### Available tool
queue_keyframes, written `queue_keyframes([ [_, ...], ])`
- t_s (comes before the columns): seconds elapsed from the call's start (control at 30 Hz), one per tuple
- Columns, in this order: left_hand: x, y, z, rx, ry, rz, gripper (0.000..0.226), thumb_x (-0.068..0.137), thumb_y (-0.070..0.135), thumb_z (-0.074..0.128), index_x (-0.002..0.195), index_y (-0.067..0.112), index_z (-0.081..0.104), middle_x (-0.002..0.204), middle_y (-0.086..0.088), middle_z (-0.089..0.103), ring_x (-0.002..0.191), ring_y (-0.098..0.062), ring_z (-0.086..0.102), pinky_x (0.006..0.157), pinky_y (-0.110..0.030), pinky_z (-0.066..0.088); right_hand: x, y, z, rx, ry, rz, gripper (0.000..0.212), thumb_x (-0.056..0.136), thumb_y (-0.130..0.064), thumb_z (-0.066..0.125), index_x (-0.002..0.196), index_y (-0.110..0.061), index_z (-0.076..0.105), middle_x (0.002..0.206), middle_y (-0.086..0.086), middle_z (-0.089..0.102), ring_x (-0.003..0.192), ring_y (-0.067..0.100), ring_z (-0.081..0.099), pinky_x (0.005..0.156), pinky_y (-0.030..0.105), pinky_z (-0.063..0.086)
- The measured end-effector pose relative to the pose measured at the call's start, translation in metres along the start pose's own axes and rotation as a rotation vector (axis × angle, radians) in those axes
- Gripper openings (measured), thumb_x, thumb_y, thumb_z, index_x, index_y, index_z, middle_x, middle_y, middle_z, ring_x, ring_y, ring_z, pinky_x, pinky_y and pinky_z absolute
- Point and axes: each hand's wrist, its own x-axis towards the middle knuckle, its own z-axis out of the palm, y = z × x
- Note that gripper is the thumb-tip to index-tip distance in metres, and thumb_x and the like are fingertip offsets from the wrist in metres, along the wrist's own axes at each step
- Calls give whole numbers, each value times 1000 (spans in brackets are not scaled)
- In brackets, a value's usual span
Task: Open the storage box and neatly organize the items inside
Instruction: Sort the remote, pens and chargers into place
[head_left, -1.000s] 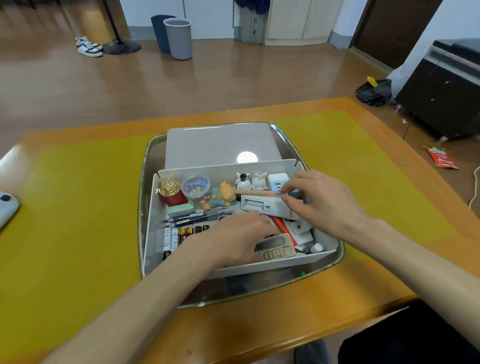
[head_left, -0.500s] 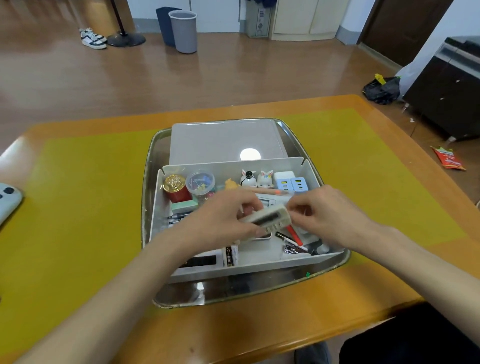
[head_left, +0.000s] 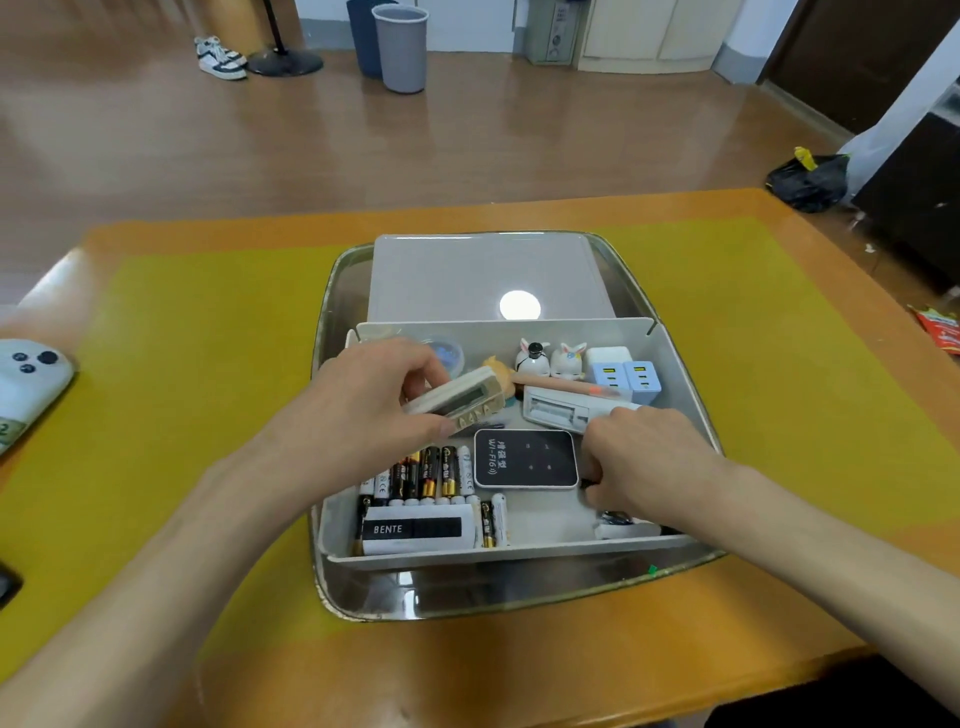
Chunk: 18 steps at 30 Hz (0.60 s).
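Gripping calculator (head_left: 457, 397) above storage box (head_left: 680, 364), left hand (head_left: 374, 400)

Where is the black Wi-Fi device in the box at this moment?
In the head view, the black Wi-Fi device lies flat near the middle of the storage box, between the row of batteries on its left and the right hand.

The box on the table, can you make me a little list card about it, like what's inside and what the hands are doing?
box: open storage box sitting in a metal tray
left hand: left hand holds a small calculator lifted above the other items
right hand: right hand reaches down beside a black Wi-Fi device; what it grips is hidden
front left: batteries in a row
back: two bunny figures, blue chargers
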Motion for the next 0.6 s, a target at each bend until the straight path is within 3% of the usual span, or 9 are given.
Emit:
queue_keyframes([
  [0.17,-2,-8,-2,-30,15,-58,20,82,29,78,90,34,60,86,16,65,70,0,59,59,-22,42,-5,4,-12,135,90,52,23,76,-51,64,68,-31,57,63,-11,54,64,13,54,52,27,34],
  [0.23,-2,-10,-2,-52,14,-75,21,84,29,77,92,33,57,86,15,67,73,-2,63,61,-27,47,-7,3,-16,363,109,94,18,72,-48,69,65,-33,62,61,-15,63,60,3,57,51,24,40],
  [0.33,-3,-11,0,-44,-20,-95,21,87,30,73,97,30,55,91,12,68,80,-7,65,65,-32,53,-2,-10,-21,725,52,52,16,72,-36,78,65,-27,68,65,-20,68,64,0,64,59,22,50],
  [0.47,-2,-13,5,-21,-42,-104,24,93,27,70,107,28,50,94,12,62,76,-1,60,57,-22,43,12,-28,-22,668,104,-122,9,77,-29,80,79,-25,72,64,-15,68,70,-1,62,63,21,47],
  [0.6,1,-13,7,15,-69,-90,35,94,26,67,124,28,50,106,6,63,80,-6,58,59,-20,38,15,-35,-19,657,61,-190,18,78,-22,78,95,-29,76,63,-17,66,65,2,61,63,21,50],
])
